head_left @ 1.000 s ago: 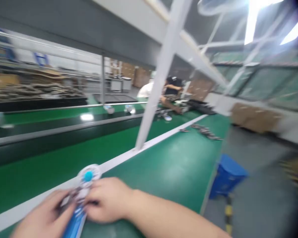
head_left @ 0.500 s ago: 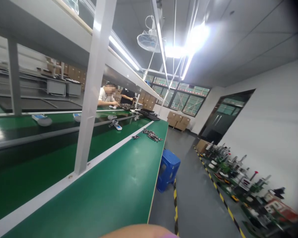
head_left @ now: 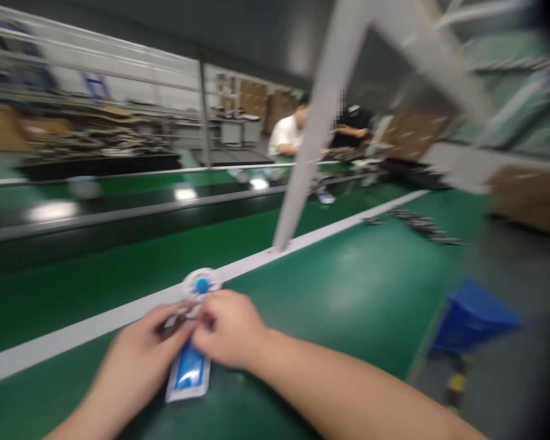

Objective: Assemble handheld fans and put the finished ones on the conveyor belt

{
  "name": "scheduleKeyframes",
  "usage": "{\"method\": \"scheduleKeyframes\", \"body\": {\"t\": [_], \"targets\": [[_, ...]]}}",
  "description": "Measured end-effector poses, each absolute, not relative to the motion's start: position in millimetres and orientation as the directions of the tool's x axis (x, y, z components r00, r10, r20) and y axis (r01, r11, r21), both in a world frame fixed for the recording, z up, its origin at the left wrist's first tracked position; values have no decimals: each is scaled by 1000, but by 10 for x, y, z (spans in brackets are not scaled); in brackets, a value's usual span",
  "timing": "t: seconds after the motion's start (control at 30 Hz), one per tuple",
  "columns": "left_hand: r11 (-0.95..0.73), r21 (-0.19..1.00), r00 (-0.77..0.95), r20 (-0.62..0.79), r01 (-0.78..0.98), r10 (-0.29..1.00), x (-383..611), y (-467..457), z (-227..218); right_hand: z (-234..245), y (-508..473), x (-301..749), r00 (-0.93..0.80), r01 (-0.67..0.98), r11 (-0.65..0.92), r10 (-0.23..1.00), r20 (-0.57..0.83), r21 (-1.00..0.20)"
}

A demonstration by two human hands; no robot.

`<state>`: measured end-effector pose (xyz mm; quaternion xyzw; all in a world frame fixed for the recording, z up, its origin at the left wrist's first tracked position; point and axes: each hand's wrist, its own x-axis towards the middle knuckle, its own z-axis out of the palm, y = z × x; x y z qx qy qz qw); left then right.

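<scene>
A white device (head_left: pixel 190 374) with a round head, a blue centre and a blue panel on its handle is at the near side of the green bench. My left hand (head_left: pixel 142 348) is closed around its middle from the left. From the right, my right hand (head_left: pixel 231 327) has its fingers curled at the neck, just below the round head. Between the fingertips of both hands is a small dark, shiny part, too blurred to name. The hands hide the device's middle.
A white post (head_left: pixel 297 177) rises from the white strip (head_left: pixel 242 264) along the bench. Small metal parts (head_left: pixel 424 226) lie in a pile farther right. Similar devices sit on the far lane. A blue stool (head_left: pixel 474 318) stands beside the bench. Two people are at the far end.
The view has turned left and down, with blur. Both my hands and the white and blue device now show in front; before, only a bit of skin showed at the bottom edge.
</scene>
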<state>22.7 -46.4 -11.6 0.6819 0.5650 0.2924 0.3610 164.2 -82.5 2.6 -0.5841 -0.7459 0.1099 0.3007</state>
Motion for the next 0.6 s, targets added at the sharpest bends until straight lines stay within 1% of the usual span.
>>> {"method": "scheduleKeyframes", "body": {"t": [0.03, 0.1, 0.17, 0.2, 0.37, 0.5, 0.6], "targets": [[-110, 816, 221, -23, 568, 975, 79, -518, -16, -13, -806, 1636, -91, 763, 282, 937, 336, -582], [-106, 831, 273, -57, 546, 960, -32, -583, 135, -61, -789, 1626, -10, 661, 245, 948, 318, -709], [-79, 845, 277, -84, 529, 957, -7, -613, 207, -53, -817, 1615, 18, 596, 222, 957, 288, -772], [-61, 854, 275, -98, 517, 956, 20, -627, 224, -33, -839, 1608, 20, 583, 218, 959, 281, -783], [28, 905, 285, -163, 424, 945, 61, -675, 250, 25, -861, 1592, -25, 618, 269, 946, 324, -738], [54, 901, 249, -176, 430, 953, 38, -660, 240, -22, -833, 1608, -61, 666, 318, 925, 375, -675], [67, 901, 223, -176, 428, 959, 39, -655, 230, -34, -841, 1617, -93, 669, 344, 918, 384, -659]]}}
